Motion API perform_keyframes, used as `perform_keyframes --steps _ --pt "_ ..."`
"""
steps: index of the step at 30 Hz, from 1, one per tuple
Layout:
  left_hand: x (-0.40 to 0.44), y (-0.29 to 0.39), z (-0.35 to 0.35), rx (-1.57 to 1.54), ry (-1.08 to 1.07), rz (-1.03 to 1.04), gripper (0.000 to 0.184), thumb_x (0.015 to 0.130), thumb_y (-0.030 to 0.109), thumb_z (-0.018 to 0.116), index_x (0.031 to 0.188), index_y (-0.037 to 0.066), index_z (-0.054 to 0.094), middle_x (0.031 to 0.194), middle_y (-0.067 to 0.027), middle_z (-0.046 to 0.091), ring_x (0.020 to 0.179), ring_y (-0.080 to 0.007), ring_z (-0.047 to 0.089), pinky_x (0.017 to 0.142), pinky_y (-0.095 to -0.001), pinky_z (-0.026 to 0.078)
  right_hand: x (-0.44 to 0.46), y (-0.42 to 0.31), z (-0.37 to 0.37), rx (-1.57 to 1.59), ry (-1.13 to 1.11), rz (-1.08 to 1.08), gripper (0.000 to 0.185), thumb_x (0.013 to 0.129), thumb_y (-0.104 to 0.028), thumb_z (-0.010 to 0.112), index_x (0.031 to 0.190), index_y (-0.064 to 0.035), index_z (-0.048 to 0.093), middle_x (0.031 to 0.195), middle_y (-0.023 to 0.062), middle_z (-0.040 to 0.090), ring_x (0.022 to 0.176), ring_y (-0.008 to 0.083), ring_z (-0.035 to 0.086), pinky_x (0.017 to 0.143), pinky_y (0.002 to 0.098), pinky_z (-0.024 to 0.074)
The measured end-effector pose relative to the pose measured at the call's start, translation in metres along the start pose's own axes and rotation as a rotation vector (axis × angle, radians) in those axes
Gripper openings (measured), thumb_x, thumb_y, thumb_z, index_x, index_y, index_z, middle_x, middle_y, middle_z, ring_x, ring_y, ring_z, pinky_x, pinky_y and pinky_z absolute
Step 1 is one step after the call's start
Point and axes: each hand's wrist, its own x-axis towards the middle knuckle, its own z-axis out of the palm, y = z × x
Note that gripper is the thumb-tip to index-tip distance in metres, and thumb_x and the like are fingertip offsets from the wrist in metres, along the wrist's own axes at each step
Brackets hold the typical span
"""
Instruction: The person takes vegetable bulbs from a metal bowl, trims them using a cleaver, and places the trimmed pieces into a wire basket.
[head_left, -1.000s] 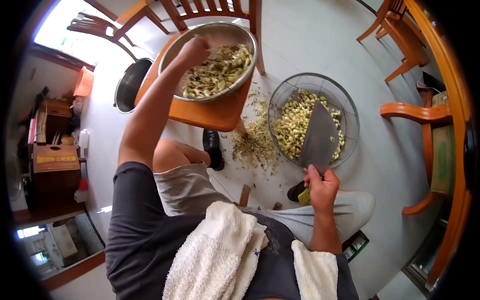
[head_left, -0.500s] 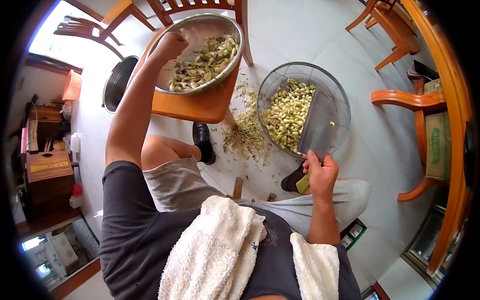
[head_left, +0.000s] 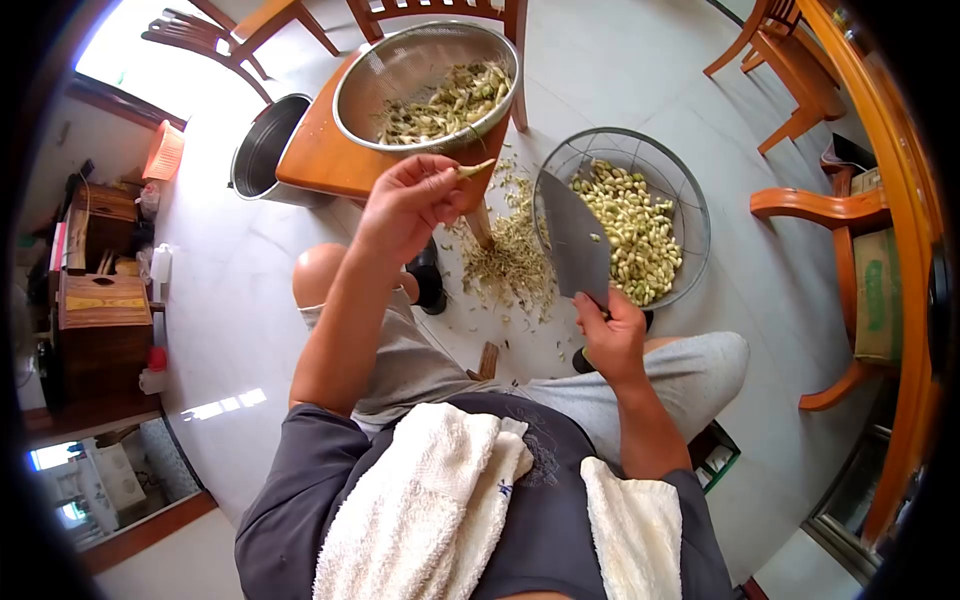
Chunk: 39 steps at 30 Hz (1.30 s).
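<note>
My left hand (head_left: 408, 203) is closed, pinching a slim pale green-yellow onion-like bulb (head_left: 477, 169) that points right from the fingertips. My right hand (head_left: 612, 338) grips a broad-bladed cleaver (head_left: 577, 240), its blade angled up and left over the rim of a wire-framed basket (head_left: 706, 225). One small pale bit sticks to the blade. Trimmed whitish-green bulbs (head_left: 645, 240) fill part of the basket. Beyond my left hand, a metal colander (head_left: 365, 75) holds untrimmed bulbs (head_left: 445, 105) with stringy ends.
The colander rests on a wooden chair (head_left: 325, 150). Beside it stands a dark bucket (head_left: 262, 150). A pile of trimmings (head_left: 508, 265) lies on the tiled floor between chair and basket. A wooden table edge (head_left: 905, 150) and chairs are at the right. A white towel (head_left: 420, 490) hangs over my chest.
My left hand has left the colander and come down toward the middle, now with a bulb in its fingers. The cleaver has swung left, from over the basket's right side to its left rim.
</note>
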Motion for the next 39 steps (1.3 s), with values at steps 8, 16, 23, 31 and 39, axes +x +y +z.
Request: perform_keyframes --steps 8,16,23,31,39 --pt "-0.02 -0.062 0.014 0.132 0.108 0.025 0.012 0.086 0.003 0.063 0.095 -0.002 0.056 0.082 -0.0119 0.065 0.064 -0.0147 0.063 0.052 -0.025 0.05 0.0 -0.025 0.007 -0.215 0.047 -0.269 0.016 0.083 0.0 0.06 0.098 0.0051 0.063 0.081 0.0131 0.063 0.068 0.0204 0.06 0.064 0.0274 0.0469" --pt "-0.02 -0.077 0.008 0.349 0.06 0.097 0.012 0.086 0.001 0.062 0.096 -0.003 0.057 0.083 -0.0101 0.064 0.065 -0.014 0.061 0.055 -0.0249 0.05 0.001 -0.018 0.01 -0.277 0.039 -0.294 0.017 0.081 -0.002 0.061 0.098 -0.0016 0.064 0.075 0.0132 0.058 0.065 0.029 0.058 0.059 0.0352 0.0459" --pt "-0.019 -0.083 0.008 0.178 0.072 0.094 0.014 0.084 -0.002 0.063 0.097 -0.002 0.057 0.082 -0.0088 0.064 0.07 -0.0138 0.063 0.059 -0.0249 0.051 0.002 -0.018 0.009 -0.261 0.021 -0.256 0.018 0.081 -0.002 0.06 0.099 -0.0011 0.064 0.077 0.014 0.059 0.067 0.03 0.059 0.061 0.0356 0.0467" --pt "-0.017 -0.093 -0.003 0.066 0.036 0.156 0.017 0.082 -0.006 0.062 0.098 -0.002 0.056 0.087 -0.0094 0.063 0.076 -0.0155 0.064 0.065 -0.0275 0.053 0.002 -0.02 0.012 -0.2 0.005 -0.231 0.017 0.081 -0.001 0.06 0.098 -0.0002 0.064 0.073 0.0127 0.058 0.062 0.0263 0.057 0.057 0.0327 0.0443" --pt "-0.021 -0.093 0.002 0.437 0.115 0.363 0.02 0.079 -0.012 0.062 0.096 -0.002 0.057 0.093 -0.0056 0.062 0.082 -0.0108 0.061 0.075 -0.0242 0.052 0.001 -0.019 0.013 -0.101 0.039 -0.125 0.009 0.084 -0.003 0.061 0.088 0.0047 0.062 0.07 0.0064 0.058 0.061 0.0115 0.051 0.057 0.0259 0.0419"
